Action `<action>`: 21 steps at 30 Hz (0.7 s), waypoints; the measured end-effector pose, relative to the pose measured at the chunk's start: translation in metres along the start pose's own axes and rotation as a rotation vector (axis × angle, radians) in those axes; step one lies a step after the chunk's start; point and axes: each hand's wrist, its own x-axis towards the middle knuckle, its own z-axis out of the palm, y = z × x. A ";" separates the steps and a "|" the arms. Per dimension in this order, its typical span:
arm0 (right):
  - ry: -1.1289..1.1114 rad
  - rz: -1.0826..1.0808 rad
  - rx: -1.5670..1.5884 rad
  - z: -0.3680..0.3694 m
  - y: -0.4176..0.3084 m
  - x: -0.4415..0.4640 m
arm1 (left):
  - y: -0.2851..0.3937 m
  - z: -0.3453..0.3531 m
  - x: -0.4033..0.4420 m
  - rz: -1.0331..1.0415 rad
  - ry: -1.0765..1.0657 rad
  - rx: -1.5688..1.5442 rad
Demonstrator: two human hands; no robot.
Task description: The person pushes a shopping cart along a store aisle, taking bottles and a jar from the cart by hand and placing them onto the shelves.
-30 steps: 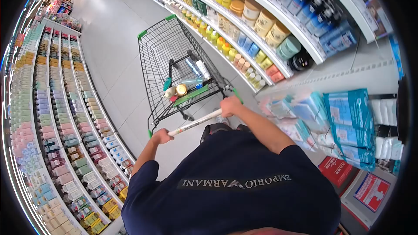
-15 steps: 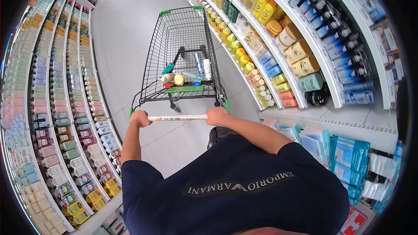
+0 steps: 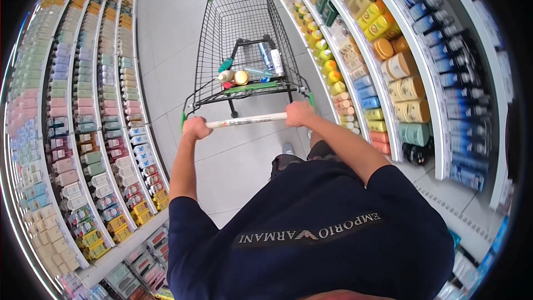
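Both of my hands grip the white handle (image 3: 248,120) of a shopping cart. My left hand (image 3: 196,128) is wrapped round its left end, and my right hand (image 3: 300,114) round its right end. Ahead of the handle is the black wire basket (image 3: 233,16) with green corners. Several items lie at its near end: a round gold-lidded jar (image 3: 241,78), a pale bottle (image 3: 225,76), a green object (image 3: 225,65), a white bottle (image 3: 277,62) and a blue tube-like item (image 3: 265,55).
Shelves of small boxes and bottles (image 3: 83,105) curve along the left side. To the right, shelves hold yellow bottles (image 3: 380,26), large cream jars (image 3: 411,110) and dark blue pump bottles (image 3: 463,94). Grey tiled floor (image 3: 172,39) runs between them. A shoe (image 3: 287,149) shows below the handle.
The cart and both hands appear higher and farther right in the view, with the hands still on the handle. The shelves have shifted too, and a shoe now shows.
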 end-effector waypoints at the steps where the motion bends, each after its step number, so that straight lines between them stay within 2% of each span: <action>1: -0.002 -0.004 -0.035 -0.006 0.010 0.007 | 0.007 0.000 0.001 -0.004 0.013 -0.024; 12: -0.045 -0.117 -0.286 -0.148 0.131 0.097 | 0.120 -0.063 0.049 -0.163 -0.060 -0.237; 21: 0.049 -0.258 -0.472 -0.253 0.195 0.198 | 0.183 -0.119 0.119 -0.325 -0.028 -0.374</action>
